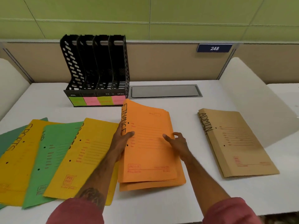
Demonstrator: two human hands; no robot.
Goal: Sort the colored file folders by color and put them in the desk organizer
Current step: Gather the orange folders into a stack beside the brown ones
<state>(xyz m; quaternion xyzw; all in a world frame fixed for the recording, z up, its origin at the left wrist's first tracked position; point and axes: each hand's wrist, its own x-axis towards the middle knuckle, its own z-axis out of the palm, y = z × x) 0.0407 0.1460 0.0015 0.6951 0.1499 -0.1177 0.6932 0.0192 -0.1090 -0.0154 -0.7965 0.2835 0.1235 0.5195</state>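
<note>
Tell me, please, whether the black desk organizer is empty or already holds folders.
Empty: the desk organizer shows only bare black dividers in its slots; the orange folders and the others are outside it, on the desk.

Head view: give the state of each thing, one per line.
orange folders, stacked, held at both side edges
left hand, grips the stack's left edge
right hand, pinches its right edge
brown folders, stacked flat, no hand on them
yellow folders, fanned out, overlapping green ones
green folders, fanned out, partly covered
desk organizer, upright, slots empty
cable hatch, closed
</note>
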